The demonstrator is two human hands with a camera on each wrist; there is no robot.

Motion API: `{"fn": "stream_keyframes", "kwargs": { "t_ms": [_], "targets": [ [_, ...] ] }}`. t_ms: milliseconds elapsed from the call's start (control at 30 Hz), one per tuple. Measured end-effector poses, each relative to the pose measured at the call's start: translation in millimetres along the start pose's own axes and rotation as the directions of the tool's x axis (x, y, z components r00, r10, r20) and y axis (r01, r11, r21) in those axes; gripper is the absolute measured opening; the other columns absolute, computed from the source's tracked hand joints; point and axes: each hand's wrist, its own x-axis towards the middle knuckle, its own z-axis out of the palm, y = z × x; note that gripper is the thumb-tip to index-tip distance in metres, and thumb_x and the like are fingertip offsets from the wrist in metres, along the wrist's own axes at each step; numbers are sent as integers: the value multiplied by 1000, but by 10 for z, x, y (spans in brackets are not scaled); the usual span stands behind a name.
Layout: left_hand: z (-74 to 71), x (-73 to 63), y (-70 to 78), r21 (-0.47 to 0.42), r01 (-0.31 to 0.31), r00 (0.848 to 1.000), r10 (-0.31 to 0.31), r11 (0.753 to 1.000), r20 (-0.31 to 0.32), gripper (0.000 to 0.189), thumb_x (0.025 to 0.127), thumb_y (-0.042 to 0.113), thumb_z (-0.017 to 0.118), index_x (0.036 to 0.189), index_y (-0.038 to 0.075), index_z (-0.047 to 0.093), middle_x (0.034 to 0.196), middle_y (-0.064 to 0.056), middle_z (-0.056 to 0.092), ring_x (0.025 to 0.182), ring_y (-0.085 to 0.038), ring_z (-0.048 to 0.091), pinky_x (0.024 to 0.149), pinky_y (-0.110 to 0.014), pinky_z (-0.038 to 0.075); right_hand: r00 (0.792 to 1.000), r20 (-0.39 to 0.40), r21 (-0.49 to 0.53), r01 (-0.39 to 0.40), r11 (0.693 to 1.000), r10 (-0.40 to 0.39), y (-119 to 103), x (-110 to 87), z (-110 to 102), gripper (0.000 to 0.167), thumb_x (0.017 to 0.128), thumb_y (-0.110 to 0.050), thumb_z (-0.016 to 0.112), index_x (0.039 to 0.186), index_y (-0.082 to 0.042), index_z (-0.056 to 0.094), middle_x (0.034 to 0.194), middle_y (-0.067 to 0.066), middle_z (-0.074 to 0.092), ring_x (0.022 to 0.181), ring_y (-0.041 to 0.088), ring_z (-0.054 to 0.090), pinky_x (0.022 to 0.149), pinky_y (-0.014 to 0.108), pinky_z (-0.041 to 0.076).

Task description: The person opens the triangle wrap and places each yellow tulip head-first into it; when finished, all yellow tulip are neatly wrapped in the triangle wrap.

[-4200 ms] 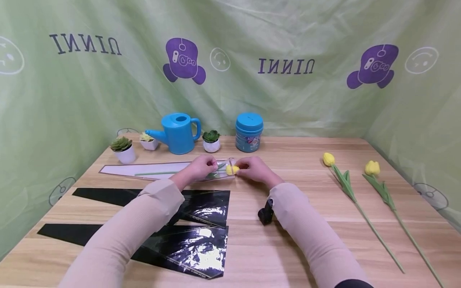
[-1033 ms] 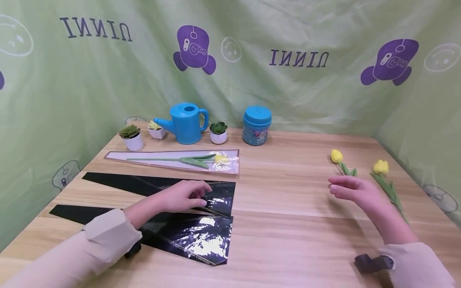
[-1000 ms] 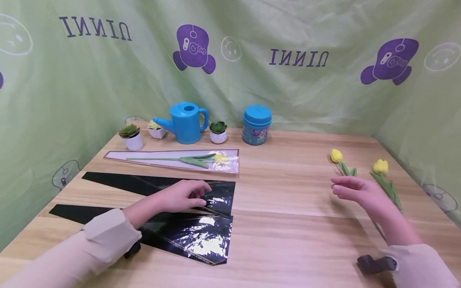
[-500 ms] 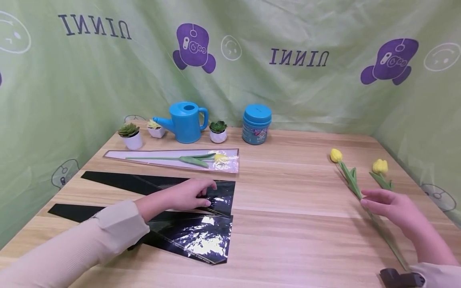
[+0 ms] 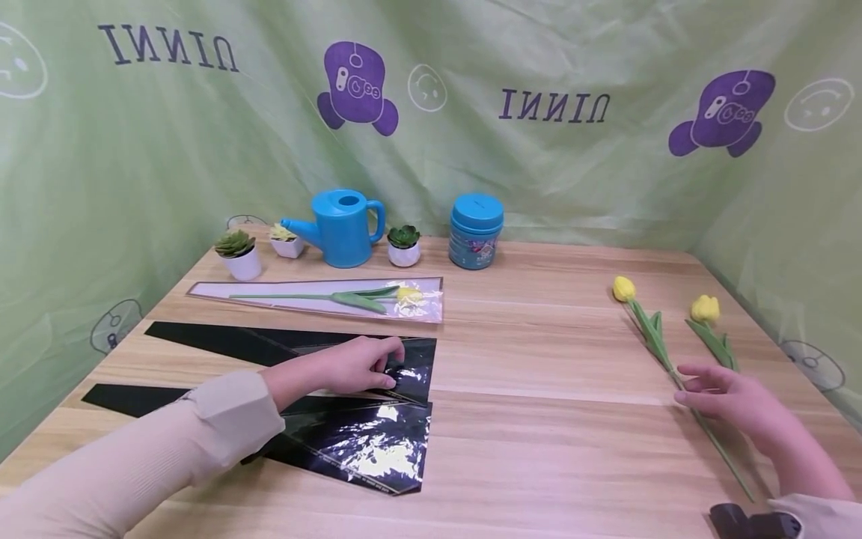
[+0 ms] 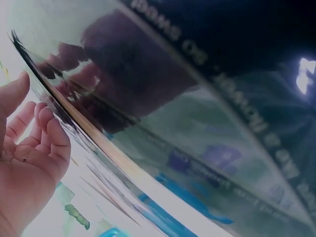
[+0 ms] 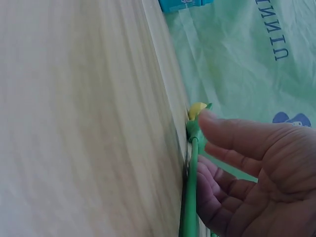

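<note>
My left hand [image 5: 357,365] hovers low over the upper black flower sleeve [image 5: 415,367], fingers loosely bent and holding nothing. In the left wrist view its fingers [image 6: 57,138] are beside the shiny film. Below lies a second black sleeve [image 5: 337,449]. On the right, my right hand [image 5: 734,397] is at the green stem of a yellow tulip [image 5: 652,329]. The right wrist view shows its thumb and fingers apart, right beside the stem [image 7: 190,197]. Another yellow tulip [image 5: 705,309] lies farther right, its lower stem hidden by the hand. A clear-fronted sleeve [image 5: 269,290] contains a third tulip [image 5: 364,299].
Along the back stand a blue watering can [image 5: 343,232], a blue lidded jar [image 5: 475,232] and small potted succulents [image 5: 404,245]. A green printed curtain [image 5: 539,172] surrounds the wooden table [image 5: 539,359] behind and at both sides.
Earlier both hands worked at the clear sleeve's mouth; now it lies flat with the tulip inside. My right hand has moved right and nearer, to a tulip stem; my left stays over the black sleeve.
</note>
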Motion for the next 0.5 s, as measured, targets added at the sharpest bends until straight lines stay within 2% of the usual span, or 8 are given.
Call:
{"fn": "stream_keyframes", "kwargs": {
  "t_ms": [233, 400, 500],
  "targets": [
    [35, -2, 9, -30, 3, 1000, -3, 1000, -5, 25, 88, 21, 64, 109, 16, 51, 71, 1, 52, 61, -12, 47, 61, -29, 40, 1000, -3, -32, -22, 999, 22, -49, 57, 45, 68, 85, -26, 66, 131, 12, 34, 97, 12, 63, 76, 1, 51, 65, 23, 42],
    [46, 24, 1, -26, 13, 1000, -13, 1000, -15, 26, 88, 21, 63, 110, 16, 51, 70, 1, 52, 59, -12, 46, 60, -29, 39, 1000, -27, -72, -7, 997, 5, -43, 78, 82, 63, 85, -25, 66, 128, 12, 39, 90, 7, 63, 75, 3, 51, 66, 23, 39],
    [51, 35, 6, -34, 33, 999, -34, 999, -27, 26, 87, 21, 64, 109, 15, 52, 69, 1, 52, 59, -13, 47, 60, -29, 40, 1000, -30, -74, -3, 997, 1, -40, 92, 85, 61, 85, -24, 66, 126, 13, 40, 91, 11, 64, 76, 5, 52, 67, 24, 39]
  ]
}}
